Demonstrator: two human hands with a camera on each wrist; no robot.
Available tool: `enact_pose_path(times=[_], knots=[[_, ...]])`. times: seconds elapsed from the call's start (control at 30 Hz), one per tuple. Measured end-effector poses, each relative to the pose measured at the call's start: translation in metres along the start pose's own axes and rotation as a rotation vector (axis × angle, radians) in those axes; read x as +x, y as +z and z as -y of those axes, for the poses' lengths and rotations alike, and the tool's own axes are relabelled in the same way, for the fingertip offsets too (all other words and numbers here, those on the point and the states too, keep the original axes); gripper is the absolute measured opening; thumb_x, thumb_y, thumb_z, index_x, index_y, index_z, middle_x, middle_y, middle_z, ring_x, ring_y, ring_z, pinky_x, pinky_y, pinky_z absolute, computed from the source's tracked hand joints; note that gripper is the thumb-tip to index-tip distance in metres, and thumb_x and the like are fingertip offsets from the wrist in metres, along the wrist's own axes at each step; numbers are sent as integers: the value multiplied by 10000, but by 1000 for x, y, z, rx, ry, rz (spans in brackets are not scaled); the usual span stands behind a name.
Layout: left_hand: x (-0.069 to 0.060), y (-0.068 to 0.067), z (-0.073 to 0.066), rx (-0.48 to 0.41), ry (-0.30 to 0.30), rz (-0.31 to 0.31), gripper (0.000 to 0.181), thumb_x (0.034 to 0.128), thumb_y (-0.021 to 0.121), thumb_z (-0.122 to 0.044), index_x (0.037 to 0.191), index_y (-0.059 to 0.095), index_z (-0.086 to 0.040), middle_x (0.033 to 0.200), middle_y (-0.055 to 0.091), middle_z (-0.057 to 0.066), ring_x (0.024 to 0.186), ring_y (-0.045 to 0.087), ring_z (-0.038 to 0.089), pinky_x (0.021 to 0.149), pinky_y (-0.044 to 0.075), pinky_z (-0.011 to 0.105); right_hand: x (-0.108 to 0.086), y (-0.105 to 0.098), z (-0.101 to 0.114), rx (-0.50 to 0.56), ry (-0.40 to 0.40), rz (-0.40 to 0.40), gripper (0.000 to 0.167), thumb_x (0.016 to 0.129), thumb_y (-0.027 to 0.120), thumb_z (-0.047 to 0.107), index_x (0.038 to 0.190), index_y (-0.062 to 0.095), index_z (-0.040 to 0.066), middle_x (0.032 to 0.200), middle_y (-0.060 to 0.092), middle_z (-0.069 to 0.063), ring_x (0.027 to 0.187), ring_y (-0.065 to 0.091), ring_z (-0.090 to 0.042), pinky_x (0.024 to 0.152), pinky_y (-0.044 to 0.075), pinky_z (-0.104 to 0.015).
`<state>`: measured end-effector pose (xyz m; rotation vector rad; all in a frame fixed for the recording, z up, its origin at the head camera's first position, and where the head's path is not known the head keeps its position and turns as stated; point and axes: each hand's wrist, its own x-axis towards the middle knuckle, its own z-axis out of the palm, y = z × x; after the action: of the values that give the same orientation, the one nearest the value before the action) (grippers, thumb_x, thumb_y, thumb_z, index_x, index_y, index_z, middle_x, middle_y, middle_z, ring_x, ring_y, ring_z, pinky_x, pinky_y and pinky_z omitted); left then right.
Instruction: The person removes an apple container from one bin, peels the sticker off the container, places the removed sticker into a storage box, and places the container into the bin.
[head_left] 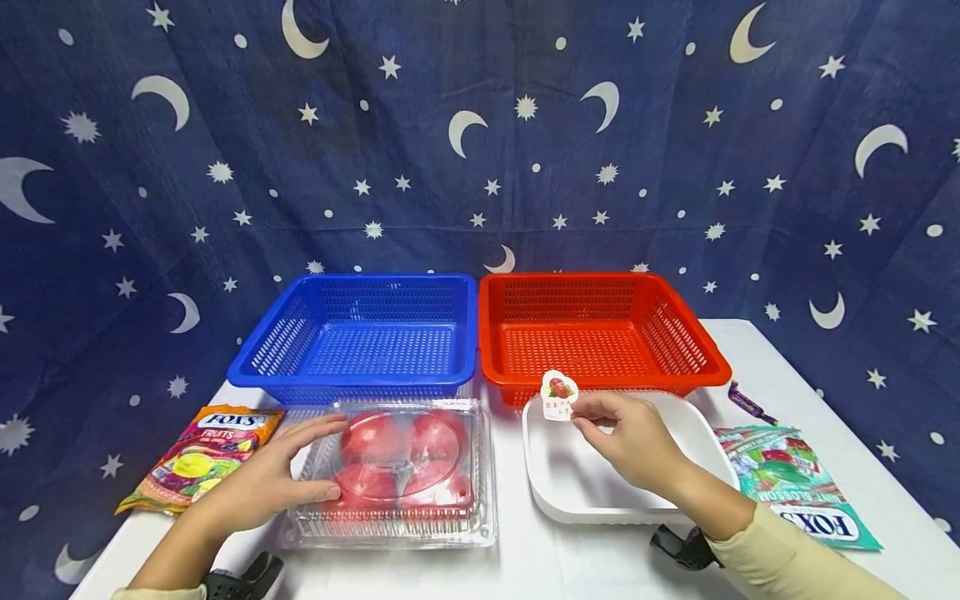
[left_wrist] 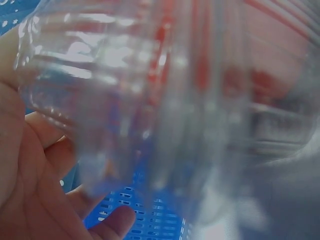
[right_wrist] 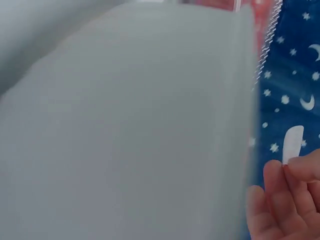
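Note:
A clear plastic box (head_left: 408, 471) with several red round fruits inside sits at the front, left of centre. My left hand (head_left: 258, 483) rests on its left side, fingers spread and relaxed; in the left wrist view the palm and fingers (left_wrist: 47, 165) lie beside the blurred clear plastic (left_wrist: 150, 75). My right hand (head_left: 637, 442) is over a white tub (head_left: 630, 515), pinching a small white sticker (head_left: 558, 397) printed with red fruit between thumb and fingertips. The right wrist view shows the sticker (right_wrist: 293, 142) edge-on in the right hand (right_wrist: 290, 195).
A blue basket (head_left: 386, 382) and a red basket (head_left: 600, 383) stand side by side at the back. An orange candy bag (head_left: 197, 458) lies far left, a green candy bag (head_left: 802, 483) far right. Near the red basket's right corner is a small purple wrapper (head_left: 750, 405).

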<state>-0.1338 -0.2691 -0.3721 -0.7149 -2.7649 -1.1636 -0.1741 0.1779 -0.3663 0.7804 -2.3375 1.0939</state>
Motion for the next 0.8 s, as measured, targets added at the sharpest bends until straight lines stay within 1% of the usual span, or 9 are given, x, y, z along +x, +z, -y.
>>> enact_pose_path(times=[0.07,0.1,0.23,0.3,0.33,0.4,0.53,0.67,0.8], knots=[[0,1,0,3,6,-7,698,775,859,-245,1384,572,-59,1435,517,178,1309,410,443,967,348,708,-5,-3,-6,-17,37,23,227,762,792,-102,906,736,64,859,728,43,767,690,-99,695,581,-273],[0,2,1,11,9,-13,697,772,861,-246,1383,576,-68,1433,523,165,1318,417,393,972,356,685,-7,-4,-9,-23,54,33,223,765,793,-96,905,738,69,859,724,52,765,685,-88,694,580,-272],[0,1,0,19,8,-15,703,769,864,-250,1385,576,-76,1432,526,153,1314,419,375,978,355,678,-12,-10,-18,-34,97,67,199,778,787,-86,900,738,63,859,720,53,759,676,-66,696,579,-274],[0,1,0,18,5,-12,706,770,863,-251,1388,572,-74,1434,525,153,1315,416,380,978,355,680,-12,-12,-21,-29,107,86,188,784,784,-85,898,733,57,851,717,55,751,671,-65,698,579,-278],[0,0,-1,11,3,-9,705,772,862,-249,1388,571,-66,1434,522,161,1304,411,424,976,348,698,-13,-12,-23,-26,113,101,184,787,779,-86,895,729,53,846,714,55,749,665,-59,700,578,-277],[0,0,-1,8,2,-10,704,773,862,-248,1385,571,-59,1432,523,165,1303,412,430,977,347,699,-13,-13,-25,-23,123,134,173,795,772,-83,891,723,52,835,708,62,741,655,-50,700,577,-274],[0,0,-2,-3,-8,-2,701,781,856,-245,1391,564,-57,1436,516,174,1312,400,452,969,345,717,-15,-13,-30,-20,145,224,148,823,748,-64,891,716,64,825,702,69,741,643,-40,704,572,-273],[0,0,-1,3,-10,-2,700,782,856,-244,1392,564,-66,1437,517,166,1314,405,428,971,347,706,-18,-10,-34,-16,166,301,128,849,721,-39,906,714,75,836,706,65,760,636,-31,716,564,-274],[0,1,0,12,-2,-7,700,775,861,-245,1387,570,-68,1433,523,160,1306,416,408,976,352,691,-21,-7,-39,-6,170,329,125,847,714,-35,892,708,82,833,699,75,762,627,-30,708,560,-272]])
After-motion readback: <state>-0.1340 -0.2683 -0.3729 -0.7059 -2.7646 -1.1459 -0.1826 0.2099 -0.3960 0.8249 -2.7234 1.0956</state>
